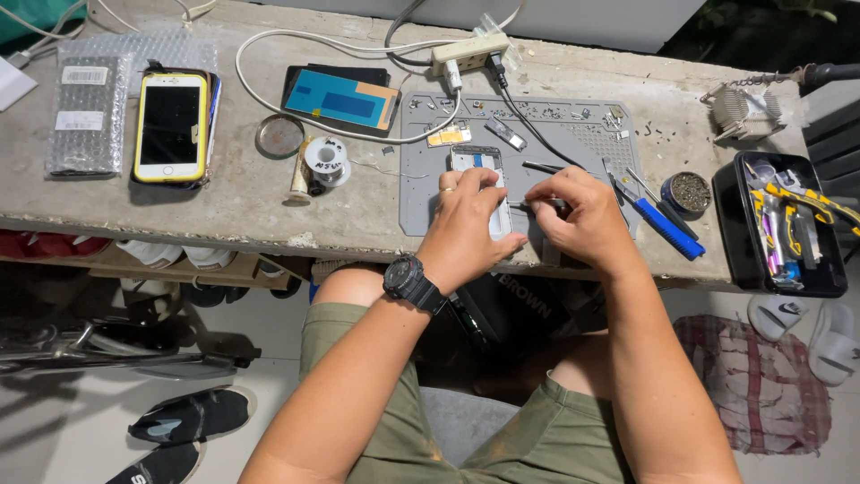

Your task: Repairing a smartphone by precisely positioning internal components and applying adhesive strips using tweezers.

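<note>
The left hand [468,220] pressed flat on the opened phone [481,179] on the grey repair mat [573,143]; the right hand [578,215] pinched tweezers [537,204] beside it. Steady bracing seemed wise.

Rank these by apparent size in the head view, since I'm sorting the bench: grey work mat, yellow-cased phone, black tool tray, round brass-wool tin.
1. grey work mat, clearly largest.
2. black tool tray.
3. yellow-cased phone; close to the tray in area, so that order is unsure.
4. round brass-wool tin, smallest.
</note>
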